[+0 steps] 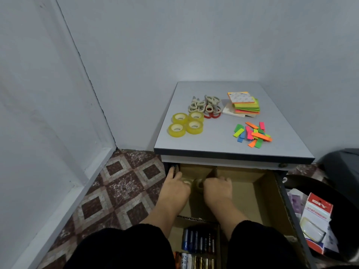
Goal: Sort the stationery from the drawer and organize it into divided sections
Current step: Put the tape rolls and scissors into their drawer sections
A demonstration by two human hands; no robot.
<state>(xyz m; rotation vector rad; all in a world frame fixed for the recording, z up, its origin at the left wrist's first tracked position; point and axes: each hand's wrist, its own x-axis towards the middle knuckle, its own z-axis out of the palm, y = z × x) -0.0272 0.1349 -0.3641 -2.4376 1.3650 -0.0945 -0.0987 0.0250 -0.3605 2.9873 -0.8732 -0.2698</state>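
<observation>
The open drawer (279, 193) is lined with brown cardboard dividers (214, 172). Both hands reach into its far left section. My left hand (175, 188) holds a tape roll (187, 182), and my right hand (218, 189) grips another tape roll (198, 185); the two rolls sit close together between the hands. On the grey tabletop (217, 140) lie several yellow tape rolls (186, 124), a heap of scissors (206, 105), a stack of sticky notes (243, 104) and a scatter of coloured paper flags (253, 134). The near drawer section holds several batteries (198, 242).
The drawer's dark right wall (291, 214) runs toward me. A red and white stationery box (315, 220) lies on the floor at the right beside a black bin (343, 167). Patterned floor tiles (124, 183) and grey walls are at the left.
</observation>
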